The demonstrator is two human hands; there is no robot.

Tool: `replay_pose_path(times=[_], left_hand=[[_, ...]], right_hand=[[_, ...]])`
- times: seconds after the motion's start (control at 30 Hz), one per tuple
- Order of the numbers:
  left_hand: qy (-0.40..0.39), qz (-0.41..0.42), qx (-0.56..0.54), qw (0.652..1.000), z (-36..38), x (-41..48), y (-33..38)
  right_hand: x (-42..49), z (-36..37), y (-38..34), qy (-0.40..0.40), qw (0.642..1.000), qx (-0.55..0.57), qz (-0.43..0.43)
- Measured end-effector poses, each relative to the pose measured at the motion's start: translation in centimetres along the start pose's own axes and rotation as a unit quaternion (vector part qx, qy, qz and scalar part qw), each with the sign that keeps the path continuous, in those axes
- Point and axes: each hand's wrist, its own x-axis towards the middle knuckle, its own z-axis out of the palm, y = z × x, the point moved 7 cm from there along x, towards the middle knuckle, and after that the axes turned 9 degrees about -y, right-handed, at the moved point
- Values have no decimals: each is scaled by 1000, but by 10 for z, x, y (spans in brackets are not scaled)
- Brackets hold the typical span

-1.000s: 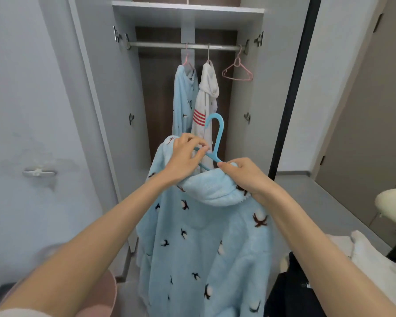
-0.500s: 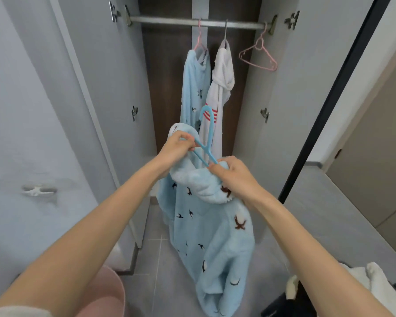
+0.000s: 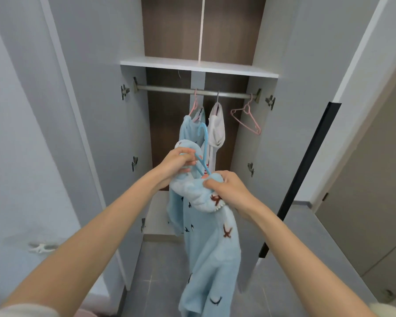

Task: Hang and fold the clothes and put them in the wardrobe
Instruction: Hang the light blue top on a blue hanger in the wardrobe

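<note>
A fluffy light-blue garment (image 3: 212,243) with small dark motifs hangs from a blue hanger (image 3: 204,147) in front of the open wardrobe. My left hand (image 3: 177,162) grips the garment's collar and the hanger's arm on the left. My right hand (image 3: 229,187) pinches the collar fabric on the right. The hanger's hook points up, well below the metal rail (image 3: 169,89). On the rail hang a matching blue garment (image 3: 188,131), a white garment (image 3: 217,129) and a bare pink hanger (image 3: 247,118).
A white shelf (image 3: 199,66) sits just above the rail. Open wardrobe doors (image 3: 96,124) flank the opening on both sides. A black vertical edge (image 3: 304,170) and grey tiled floor (image 3: 160,282) lie to the right and below.
The view has tilted up, so the shelf and rail sit lower in frame. Both hands still hold the garment and hanger, now a little closer to the wardrobe.
</note>
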Motion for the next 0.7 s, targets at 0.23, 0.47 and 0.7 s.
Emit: replay_pose_path(times=[0.23, 0.47, 0.7], left_hand=[[-47, -10, 11, 999, 5, 40, 1], [-69, -19, 35, 997, -10, 103, -17], [-92, -3, 81, 992, -25, 183, -9]], right_hand=[[32, -31, 11, 76, 995, 45, 40], [77, -70, 37, 168, 980, 11, 109], [125, -116, 49, 246, 955, 4, 164]])
